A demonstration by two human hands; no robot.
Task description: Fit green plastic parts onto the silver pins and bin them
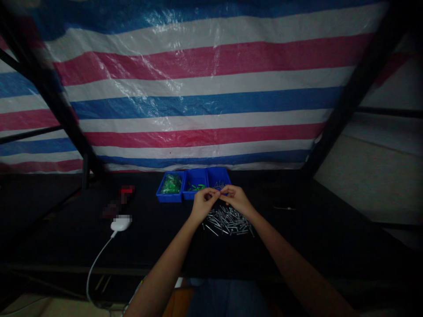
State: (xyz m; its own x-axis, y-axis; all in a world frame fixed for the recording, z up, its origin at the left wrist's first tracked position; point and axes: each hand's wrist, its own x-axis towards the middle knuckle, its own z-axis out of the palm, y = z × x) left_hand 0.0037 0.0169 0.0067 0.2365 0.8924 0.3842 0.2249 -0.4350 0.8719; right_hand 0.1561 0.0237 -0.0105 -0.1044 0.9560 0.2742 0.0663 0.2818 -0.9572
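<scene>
My left hand [204, 202] and my right hand [235, 198] meet fingertip to fingertip over the black table. Both are closed in a pinch; whatever sits between the fingers is too small to make out. Just below them lies a loose pile of metal screws or pins [228, 221]. Behind the hands stand three blue bins. The left bin [170, 198] holds a clear bag of green pieces [172, 182]. Several small green pieces [197, 187] lie in the middle bin [194, 173]. In the right bin [218, 172] are a few thin metal pieces [219, 184], partly hidden by my hands.
A white object with a cable [120, 223] lies on the table [148, 237] to the left, near a blurred dark and red item [127, 190]. A thin light-coloured object [284, 208] is at the right. Striped plastic sheeting [205, 105] hangs behind, between dark frame posts [350, 94].
</scene>
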